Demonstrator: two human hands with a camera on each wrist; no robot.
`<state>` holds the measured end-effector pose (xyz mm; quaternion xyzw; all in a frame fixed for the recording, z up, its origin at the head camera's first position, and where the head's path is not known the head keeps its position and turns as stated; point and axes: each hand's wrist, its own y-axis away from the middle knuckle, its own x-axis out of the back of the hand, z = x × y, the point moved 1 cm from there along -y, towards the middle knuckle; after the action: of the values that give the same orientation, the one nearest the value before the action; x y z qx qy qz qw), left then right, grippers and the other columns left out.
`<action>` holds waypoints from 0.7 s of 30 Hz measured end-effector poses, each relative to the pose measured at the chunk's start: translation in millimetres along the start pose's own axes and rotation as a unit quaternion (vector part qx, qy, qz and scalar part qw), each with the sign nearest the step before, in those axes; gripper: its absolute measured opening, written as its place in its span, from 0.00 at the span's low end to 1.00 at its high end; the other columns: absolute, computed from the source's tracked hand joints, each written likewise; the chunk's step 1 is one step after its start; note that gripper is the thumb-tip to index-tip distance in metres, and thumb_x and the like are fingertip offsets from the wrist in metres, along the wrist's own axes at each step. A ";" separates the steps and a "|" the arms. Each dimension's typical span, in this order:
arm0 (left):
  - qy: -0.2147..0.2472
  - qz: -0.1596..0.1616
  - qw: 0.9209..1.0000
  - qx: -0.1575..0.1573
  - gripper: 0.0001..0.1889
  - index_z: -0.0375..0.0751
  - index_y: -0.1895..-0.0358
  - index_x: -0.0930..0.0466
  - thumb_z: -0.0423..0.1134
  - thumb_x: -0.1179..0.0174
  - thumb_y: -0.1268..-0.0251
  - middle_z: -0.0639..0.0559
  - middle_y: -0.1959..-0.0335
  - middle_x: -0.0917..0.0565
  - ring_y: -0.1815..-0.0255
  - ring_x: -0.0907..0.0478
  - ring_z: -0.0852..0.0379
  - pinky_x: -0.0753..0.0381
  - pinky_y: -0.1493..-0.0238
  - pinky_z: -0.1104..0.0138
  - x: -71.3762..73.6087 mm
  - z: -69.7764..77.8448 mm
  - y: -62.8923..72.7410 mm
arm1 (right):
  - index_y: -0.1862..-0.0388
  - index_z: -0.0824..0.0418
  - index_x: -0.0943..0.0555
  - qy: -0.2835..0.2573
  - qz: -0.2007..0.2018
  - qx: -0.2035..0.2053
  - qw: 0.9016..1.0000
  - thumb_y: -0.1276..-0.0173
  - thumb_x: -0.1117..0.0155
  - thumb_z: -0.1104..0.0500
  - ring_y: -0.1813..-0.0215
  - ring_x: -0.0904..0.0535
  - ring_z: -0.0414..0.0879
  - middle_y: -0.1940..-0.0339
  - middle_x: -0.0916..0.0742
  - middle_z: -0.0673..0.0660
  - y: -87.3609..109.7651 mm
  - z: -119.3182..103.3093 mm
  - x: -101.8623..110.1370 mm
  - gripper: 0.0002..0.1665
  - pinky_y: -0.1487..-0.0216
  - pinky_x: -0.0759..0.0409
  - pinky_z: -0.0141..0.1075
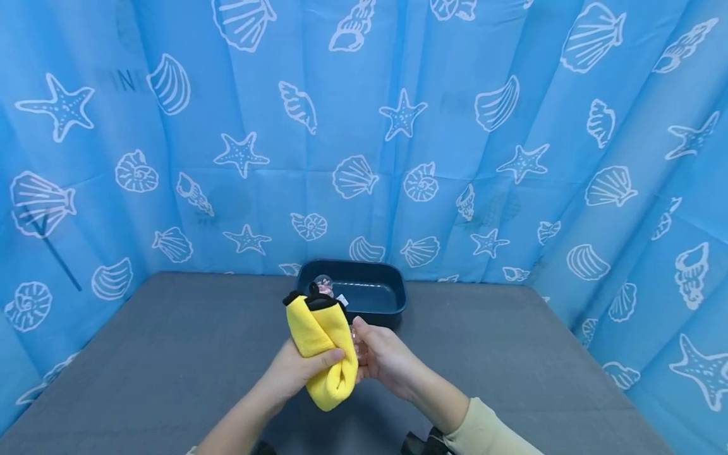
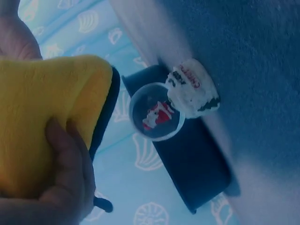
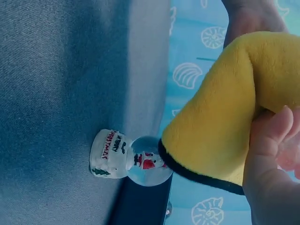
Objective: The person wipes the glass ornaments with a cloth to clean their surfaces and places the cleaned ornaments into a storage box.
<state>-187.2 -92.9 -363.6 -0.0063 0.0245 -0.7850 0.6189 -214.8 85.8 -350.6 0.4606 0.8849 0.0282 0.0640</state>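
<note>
In front of the dark-blue rectangular bin (image 1: pixel 375 296), left of its middle, the left hand (image 1: pixel 296 368) grips a folded yellow plush cloth (image 1: pixel 320 338); its long axis slants slightly, black-hemmed end towards the bin. Just before the bin stands an upright white-based Christmas snow globe (image 2: pixel 176 101). Rightward, the right hand (image 1: pixel 391 361) holds a clear pinkish object (image 1: pixel 358 344) by the cloth, axis hidden. Wiping seems in hand; the next move probably calls for turning the object.
</note>
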 end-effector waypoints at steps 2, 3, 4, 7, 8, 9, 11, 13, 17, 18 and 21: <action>0.001 0.024 1.000 0.006 0.27 0.33 0.43 0.34 0.44 0.33 0.37 0.44 0.57 0.24 0.59 0.24 0.51 0.23 0.55 0.60 -1.4 -0.7 -0.6 | 0.59 0.64 0.27 0.003 -0.004 0.001 1.000 0.25 0.53 0.37 0.72 0.22 0.41 0.71 0.21 0.53 0.0 -0.5 -1.3 0.29 0.68 0.20 0.30; 0.000 0.036 0.999 0.010 0.27 0.33 0.43 0.34 0.44 0.34 0.37 0.44 0.57 0.24 0.59 0.23 0.52 0.23 0.55 0.60 -1.4 -1.3 -0.8 | 0.58 0.64 0.27 0.002 -0.006 0.003 1.000 0.24 0.53 0.38 0.72 0.22 0.41 0.72 0.21 0.53 0.1 -0.8 -1.6 0.29 0.68 0.20 0.30; 0.000 0.046 0.999 0.014 0.26 0.33 0.43 0.33 0.45 0.35 0.36 0.44 0.57 0.24 0.59 0.23 0.52 0.23 0.56 0.60 -1.1 -2.0 -1.1 | 0.57 0.65 0.28 0.000 -0.008 0.004 1.000 0.24 0.53 0.38 0.73 0.23 0.41 0.72 0.21 0.53 0.2 -1.0 -1.6 0.29 0.67 0.20 0.29; 0.005 0.067 0.997 0.029 0.26 0.34 0.43 0.33 0.48 0.37 0.34 0.44 0.56 0.24 0.58 0.23 0.52 0.23 0.55 0.60 0.6 -4.0 -2.9 | 0.52 0.67 0.29 -0.009 -0.006 0.004 1.000 0.25 0.53 0.37 0.75 0.24 0.40 0.74 0.21 0.52 1.0 -1.3 -2.0 0.32 0.67 0.21 0.29; 0.006 0.071 0.997 0.032 0.26 0.34 0.43 0.33 0.50 0.39 0.33 0.44 0.55 0.24 0.58 0.24 0.52 0.23 0.55 0.60 1.5 -4.6 -3.4 | 0.51 0.67 0.29 -0.013 -0.005 0.002 1.000 0.25 0.53 0.36 0.75 0.24 0.40 0.74 0.20 0.52 0.9 -1.2 -1.8 0.33 0.67 0.21 0.29; 0.008 0.076 0.997 0.035 0.26 0.34 0.43 0.33 0.51 0.40 0.33 0.44 0.55 0.24 0.57 0.24 0.53 0.23 0.55 0.61 2.4 -5.0 -3.8 | 0.51 0.67 0.28 -0.017 -0.003 0.000 1.000 0.26 0.53 0.35 0.75 0.24 0.39 0.74 0.20 0.52 0.9 -1.2 -1.8 0.34 0.67 0.21 0.29; 0.016 0.079 0.996 0.040 0.28 0.35 0.41 0.34 0.54 0.42 0.31 0.44 0.53 0.25 0.56 0.25 0.53 0.25 0.54 0.61 4.4 -5.6 -4.3 | 0.54 0.66 0.26 -0.031 0.002 -0.007 0.999 0.28 0.53 0.33 0.75 0.24 0.39 0.73 0.18 0.52 0.8 -0.9 -1.5 0.35 0.67 0.20 0.29; 0.029 0.079 0.995 0.046 0.29 0.35 0.41 0.35 0.56 0.44 0.30 0.44 0.53 0.25 0.55 0.25 0.53 0.25 0.54 0.62 6.5 -5.9 -3.7 | 0.59 0.63 0.24 -0.051 0.002 -0.013 0.999 0.29 0.53 0.33 0.75 0.23 0.39 0.71 0.18 0.53 0.7 -0.8 -1.1 0.34 0.66 0.20 0.29; 0.035 0.065 0.996 0.045 0.28 0.34 0.41 0.36 0.53 0.43 0.30 0.45 0.54 0.25 0.57 0.25 0.54 0.25 0.55 0.62 9.3 -4.9 0.0 | 0.64 0.59 0.24 -0.091 -0.007 -0.022 0.996 0.27 0.56 0.33 0.76 0.22 0.38 0.72 0.18 0.53 1.4 -1.9 -1.2 0.31 0.66 0.20 0.29; 0.031 0.055 0.997 0.040 0.27 0.34 0.41 0.36 0.51 0.41 0.31 0.45 0.55 0.25 0.57 0.24 0.53 0.24 0.55 0.61 8.9 -4.6 0.7 | 0.64 0.58 0.25 -0.096 -0.009 -0.025 0.995 0.26 0.57 0.33 0.76 0.22 0.38 0.73 0.19 0.52 1.4 -2.2 -1.4 0.30 0.68 0.20 0.28; 0.013 0.032 0.999 0.020 0.28 0.33 0.42 0.35 0.46 0.35 0.36 0.44 0.57 0.23 0.58 0.24 0.52 0.23 0.55 0.61 5.3 -4.7 1.6 | 0.66 0.56 0.29 -0.094 -0.009 -0.033 0.995 0.25 0.60 0.34 0.78 0.24 0.37 0.75 0.22 0.50 1.3 -2.3 -2.3 0.29 0.71 0.22 0.27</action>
<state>-187.0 -98.3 -368.4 0.0173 0.0167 -0.7654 0.6431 -212.8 84.6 -347.9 0.4511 0.8775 0.0136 0.1621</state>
